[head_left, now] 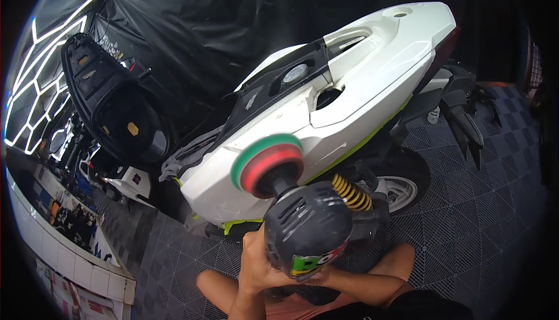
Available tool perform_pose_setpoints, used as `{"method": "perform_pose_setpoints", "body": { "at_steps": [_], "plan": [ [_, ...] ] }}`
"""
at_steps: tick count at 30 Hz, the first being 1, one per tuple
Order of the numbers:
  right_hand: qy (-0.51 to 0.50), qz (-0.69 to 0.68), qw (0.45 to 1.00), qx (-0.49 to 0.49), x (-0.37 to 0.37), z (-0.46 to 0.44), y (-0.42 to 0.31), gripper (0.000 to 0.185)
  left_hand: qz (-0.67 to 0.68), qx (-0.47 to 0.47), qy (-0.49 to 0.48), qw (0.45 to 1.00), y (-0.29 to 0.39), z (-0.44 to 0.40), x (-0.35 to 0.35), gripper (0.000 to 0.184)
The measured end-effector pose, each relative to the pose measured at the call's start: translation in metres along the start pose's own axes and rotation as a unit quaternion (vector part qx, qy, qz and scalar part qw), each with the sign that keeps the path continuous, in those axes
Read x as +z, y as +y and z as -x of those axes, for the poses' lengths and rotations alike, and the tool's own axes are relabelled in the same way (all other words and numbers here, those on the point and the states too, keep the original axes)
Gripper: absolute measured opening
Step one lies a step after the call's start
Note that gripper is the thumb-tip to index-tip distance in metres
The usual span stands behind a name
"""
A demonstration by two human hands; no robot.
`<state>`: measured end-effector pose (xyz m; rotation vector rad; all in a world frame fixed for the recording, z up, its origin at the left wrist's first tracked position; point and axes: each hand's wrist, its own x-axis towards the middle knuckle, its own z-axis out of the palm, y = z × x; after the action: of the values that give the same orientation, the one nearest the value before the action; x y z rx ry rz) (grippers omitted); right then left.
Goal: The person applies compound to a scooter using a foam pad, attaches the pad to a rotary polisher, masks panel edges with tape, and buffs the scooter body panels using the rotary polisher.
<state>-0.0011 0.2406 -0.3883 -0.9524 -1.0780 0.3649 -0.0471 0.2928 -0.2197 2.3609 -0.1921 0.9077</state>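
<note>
A black polisher [308,224] with a colourful sticker is in front of me. Its round foam pad [237,171], green with a red layer, looks smeared as if spinning and is against the white side panel [218,195] of a scooter. My left hand [255,262] is closed around the polisher's near left side, some fingers hidden behind the body. Underneath the tool, my right hand [326,277] is closed against it, mostly hidden by the housing.
The scooter's black seat [116,99] stands raised at left. A yellow shock spring [351,194] and rear wheel [407,186] are right of the polisher. Grey floor tiles [466,221] lie below; a white counter [75,256] with items is at lower left.
</note>
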Motion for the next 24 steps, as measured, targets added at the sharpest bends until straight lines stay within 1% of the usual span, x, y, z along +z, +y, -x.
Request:
{"method": "perform_pose_setpoints", "body": {
  "at_steps": [3,6,9,13,16,17,18,20,21,24],
  "plan": [
    [0.002,-0.005,1.000,0.003,-0.001,0.000,-0.001,0.076,-0.016,-0.017,-0.039,0.999,0.005,-0.005,-0.004,0.075],
    [0.005,-0.015,1.000,0.012,0.000,0.002,-0.003,0.078,-0.031,0.004,-0.034,0.999,0.004,-0.004,-0.004,0.075],
    [0.005,-0.025,0.999,0.023,0.003,0.007,-0.002,0.080,0.002,-0.026,-0.027,0.999,0.005,-0.004,-0.001,0.074],
    [0.006,-0.049,0.998,0.048,0.004,0.011,0.001,0.083,0.002,-0.050,-0.042,0.998,-0.002,0.006,-0.005,0.077],
    [0.020,-0.066,0.995,0.067,0.010,0.016,0.002,0.085,-0.003,-0.052,0.014,0.999,-0.016,0.030,-0.007,0.079],
    [0.025,-0.066,0.995,0.070,0.013,0.016,0.003,0.086,0.055,-0.091,0.058,0.993,-0.022,0.045,-0.006,0.079],
    [0.027,-0.063,0.995,0.066,0.016,0.014,0.004,0.086,0.076,-0.108,0.070,0.989,-0.029,0.056,-0.005,0.079],
    [0.029,-0.040,0.999,0.011,0.017,0.011,0.003,0.087,0.119,-0.140,0.097,0.978,-0.038,0.073,-0.003,0.079],
    [0.027,-0.033,0.999,0.014,0.015,0.010,0.003,0.081,0.163,-0.183,0.123,0.962,-0.038,0.079,0.002,0.077],
    [0.044,-0.017,0.998,-0.037,0.003,0.009,-0.008,0.072,0.046,-0.102,0.070,0.991,-0.050,0.081,0.003,0.076]
  ]
}}
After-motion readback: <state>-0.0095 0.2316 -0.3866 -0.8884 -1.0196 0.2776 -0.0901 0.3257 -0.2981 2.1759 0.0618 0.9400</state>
